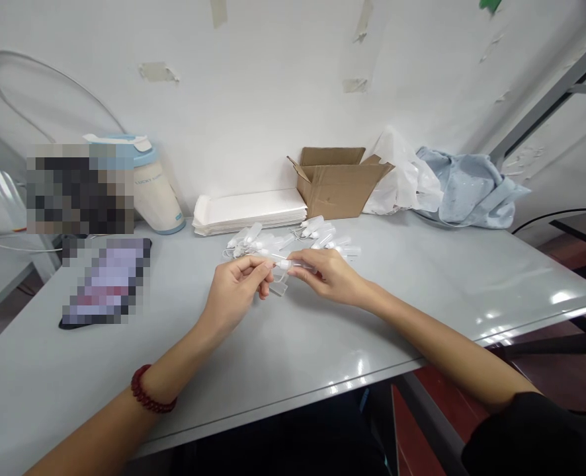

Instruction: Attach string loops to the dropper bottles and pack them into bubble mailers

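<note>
- Closest to us, a red bead bracelet (150, 393) on the left wrist, and a black sleeve (536, 433) at the bottom right corner.
- Both forearms reach out over the grey worktop (422, 284), meeting near its middle.
- Left hand (236, 291): fingers curled in, thumb and fingertips pinching the thin end of a small clear tube (293, 264).
- Right hand (330, 274): pinching the other end of that same tube, fingers folded around it.
- The tube sits level between the two hands, held just above the worktop, with a white band near its middle.
- A small clear scrap hangs under the tube; I cannot tell what it is.
- Just behind the hands lies a loose pile of similar tubes (293, 239).
- Further back there is a stack of white sheets (251, 211), with an open cardboard box (337, 182) beside it.
- Right of the box are a clear plastic bag (402, 178) and a crumpled blue cloth (471, 188).
- At the back left stands a white tub with a blue lid (157, 192).
</note>
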Motion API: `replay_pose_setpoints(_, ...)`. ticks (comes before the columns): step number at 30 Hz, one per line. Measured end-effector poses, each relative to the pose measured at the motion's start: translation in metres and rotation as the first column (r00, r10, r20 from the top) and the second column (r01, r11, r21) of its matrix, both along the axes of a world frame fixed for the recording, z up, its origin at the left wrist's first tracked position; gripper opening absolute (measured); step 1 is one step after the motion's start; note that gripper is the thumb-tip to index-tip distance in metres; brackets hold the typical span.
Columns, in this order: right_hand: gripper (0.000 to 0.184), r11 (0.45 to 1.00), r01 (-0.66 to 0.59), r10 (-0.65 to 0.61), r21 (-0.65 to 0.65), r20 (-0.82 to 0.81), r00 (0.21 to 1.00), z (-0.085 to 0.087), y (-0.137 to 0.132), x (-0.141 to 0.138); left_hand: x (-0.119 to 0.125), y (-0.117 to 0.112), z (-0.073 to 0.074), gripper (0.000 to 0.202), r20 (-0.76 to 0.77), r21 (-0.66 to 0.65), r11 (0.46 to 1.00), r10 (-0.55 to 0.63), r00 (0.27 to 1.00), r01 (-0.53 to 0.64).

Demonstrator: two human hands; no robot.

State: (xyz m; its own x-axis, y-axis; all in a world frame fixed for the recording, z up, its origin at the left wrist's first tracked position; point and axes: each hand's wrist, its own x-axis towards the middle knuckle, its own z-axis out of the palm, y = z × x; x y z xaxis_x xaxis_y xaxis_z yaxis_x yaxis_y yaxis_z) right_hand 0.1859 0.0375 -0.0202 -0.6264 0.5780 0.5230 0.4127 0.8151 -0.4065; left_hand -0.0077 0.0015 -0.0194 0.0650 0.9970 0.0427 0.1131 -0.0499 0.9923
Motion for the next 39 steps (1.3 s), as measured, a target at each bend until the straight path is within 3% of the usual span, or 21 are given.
replay_pose_setpoints(26,0.026,0.998,-0.008,0.005,0.068,0.042,0.999,-0.0016,0.0024,0.0025,0.0019,-0.0004,0.0054,0.024,0.025,-0.058,0.997,-0.044,0.999,0.045)
replay_pose_setpoints(34,0.027,0.998,0.001,-0.003,0.066,0.035,0.999,-0.0003,0.0017,0.0023,0.0027,-0.0002,0.0053,0.020,0.066,-0.029,0.998,0.048,0.997,-0.046)
replay_pose_setpoints(39,0.026,0.998,0.006,-0.009,0.062,0.048,0.999,-0.0022,-0.0004,0.0019,0.0031,-0.0020,0.0019,0.021,0.067,-0.055,0.998,0.018,0.998,-0.015)
